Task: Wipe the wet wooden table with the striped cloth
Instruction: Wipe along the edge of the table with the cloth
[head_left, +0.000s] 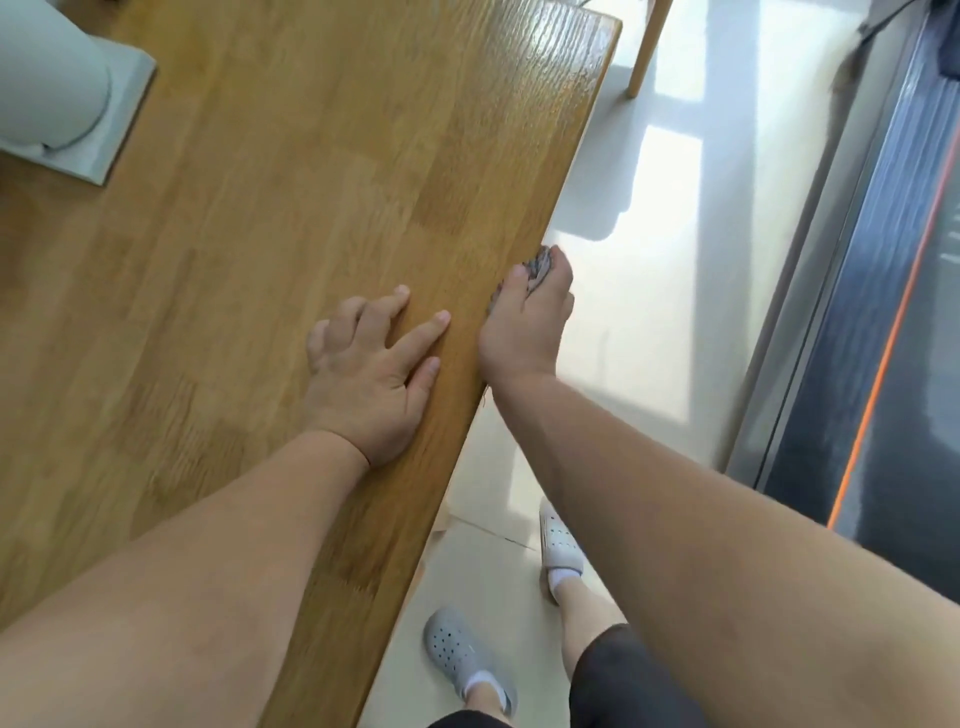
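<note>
Edge-wiping step: right hand (524, 322) grips the bunched grey striped cloth (537, 270) against the golden-brown wooden table (291, 208) edge; left hand (371, 364), fingers spread, rests flat. Next, probably sliding along the edge.

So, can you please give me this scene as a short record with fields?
table: wooden table, shiny near the far corner
cloth: striped cloth, bunched at the table's right edge
right hand: grips the cloth against that edge
left hand: rests flat on the tabletop, fingers spread
other: grey object at far left of the table
</note>
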